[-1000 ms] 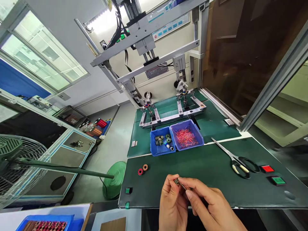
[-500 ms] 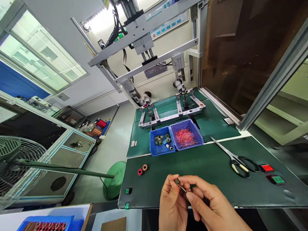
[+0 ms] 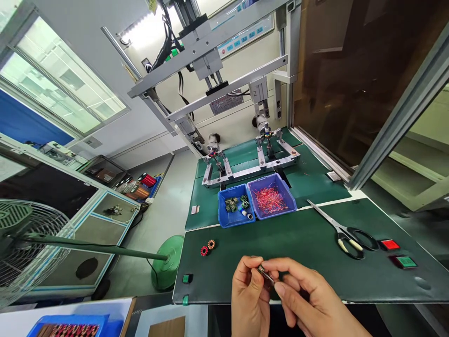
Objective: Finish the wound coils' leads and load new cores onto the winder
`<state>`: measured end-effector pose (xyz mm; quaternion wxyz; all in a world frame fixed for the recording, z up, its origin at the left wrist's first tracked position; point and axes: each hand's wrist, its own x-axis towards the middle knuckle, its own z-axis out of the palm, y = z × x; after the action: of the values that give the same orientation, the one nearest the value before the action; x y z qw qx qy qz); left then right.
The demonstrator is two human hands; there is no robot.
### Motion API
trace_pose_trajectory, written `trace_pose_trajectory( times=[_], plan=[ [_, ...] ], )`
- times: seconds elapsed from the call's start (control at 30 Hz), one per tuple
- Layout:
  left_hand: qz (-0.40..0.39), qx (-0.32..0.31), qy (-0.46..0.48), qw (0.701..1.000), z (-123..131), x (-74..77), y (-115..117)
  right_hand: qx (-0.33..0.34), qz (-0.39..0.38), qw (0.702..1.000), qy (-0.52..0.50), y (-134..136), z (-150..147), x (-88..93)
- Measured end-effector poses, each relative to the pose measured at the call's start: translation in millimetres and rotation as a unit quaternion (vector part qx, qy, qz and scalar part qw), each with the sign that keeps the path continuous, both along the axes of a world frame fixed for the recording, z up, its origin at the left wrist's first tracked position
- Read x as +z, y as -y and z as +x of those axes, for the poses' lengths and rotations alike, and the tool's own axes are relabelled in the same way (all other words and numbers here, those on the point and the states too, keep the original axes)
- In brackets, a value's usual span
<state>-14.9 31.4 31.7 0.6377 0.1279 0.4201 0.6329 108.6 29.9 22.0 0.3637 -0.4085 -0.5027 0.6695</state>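
Observation:
My left hand [image 3: 249,295] and my right hand [image 3: 308,299] meet over the front edge of the green mat [image 3: 301,243]. Together their fingertips pinch a small dark metal part [image 3: 264,272] with a thin pin sticking out of it. Both hands are closed on it, slightly above the mat. Two small wound coil rings [image 3: 207,247], one red and one orange, lie on the mat to the left of my hands.
Scissors [image 3: 342,230] lie at the right, next to a red button [image 3: 390,244] and a green button [image 3: 406,261]. Two blue bins [image 3: 256,201] stand behind, one with coil parts, one with red wire scraps. A winding machine [image 3: 245,154] stands further back. A fan [image 3: 21,248] is at left.
My hands have shifted slightly lower and nearer, still pinching the small part; the fingers have turned it a little. Nothing else has moved.

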Motion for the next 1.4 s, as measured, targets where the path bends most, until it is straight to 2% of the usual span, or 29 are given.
trace_pose_trajectory(
  times=[0.23, 0.67, 0.87, 1.07, 1.17, 1.3, 1.4],
  plan=[
    [0.004, -0.011, -0.011, 1.0, -1.2, -2.9, 0.2, 0.003, 0.058, 0.998, -0.001, -1.8, -0.3, -10.2],
    [0.001, -0.017, -0.012, 1.0, 1.3, -3.9, -0.9, -0.002, 0.051, 0.999, 0.005, -2.8, 1.8, -10.1],
    [0.006, -0.018, -0.023, 1.0, 1.0, -5.8, -0.8, -0.035, 0.007, 0.999, 0.029, 2.3, 3.2, -2.2],
    [0.0, -0.003, -0.026, 1.0, 2.5, -10.6, 0.3, -0.067, 0.152, 0.982, 0.089, 3.0, 2.7, -4.3],
    [-0.008, 0.015, -0.025, 1.0, 3.9, -14.5, 1.6, -0.074, 0.191, 0.974, 0.092, 1.9, 2.7, -5.8],
    [-0.004, 0.015, -0.021, 1.0, 6.6, -17.0, 3.0, -0.094, 0.224, 0.967, 0.073, 1.3, 2.0, -6.5],
    [-0.002, 0.008, -0.013, 1.0, 8.7, -15.3, 3.3, -0.101, 0.171, 0.979, 0.047, 1.8, 1.1, -5.2]
  ],
)
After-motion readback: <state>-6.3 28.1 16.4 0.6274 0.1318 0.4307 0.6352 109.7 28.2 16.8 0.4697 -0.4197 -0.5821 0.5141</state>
